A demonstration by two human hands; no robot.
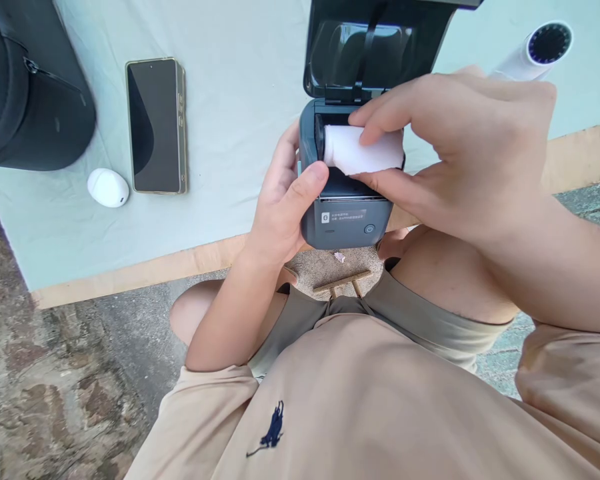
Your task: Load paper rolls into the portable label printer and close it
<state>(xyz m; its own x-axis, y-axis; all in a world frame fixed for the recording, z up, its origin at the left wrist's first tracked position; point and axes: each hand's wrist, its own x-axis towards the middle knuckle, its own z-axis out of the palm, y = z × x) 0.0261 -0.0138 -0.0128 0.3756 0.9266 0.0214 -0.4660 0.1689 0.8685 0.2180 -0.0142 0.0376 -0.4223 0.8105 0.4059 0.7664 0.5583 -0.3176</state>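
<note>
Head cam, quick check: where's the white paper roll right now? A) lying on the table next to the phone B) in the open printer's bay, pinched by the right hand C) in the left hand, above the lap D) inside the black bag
B: the white paper roll sits in the bay of the printer, whose lid is raised, with the right hand pinching it between fingers and thumb while the left hand grips the printer's side.

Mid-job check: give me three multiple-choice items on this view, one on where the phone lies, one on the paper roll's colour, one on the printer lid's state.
1. Where does the phone lie?
A. left of the printer
B. on the lap
C. inside the bag

2. What colour is the paper roll?
A. blue
B. white
C. black

3. How is the printer lid?
A. shut
B. taken off
C. open, tilted back

Answers:
1 A, it lies flat on the cloth, left of the printer.
2 B, the roll in the right hand is white.
3 C, the lid stands raised behind the roll bay; the left hand steadies the body.
</note>
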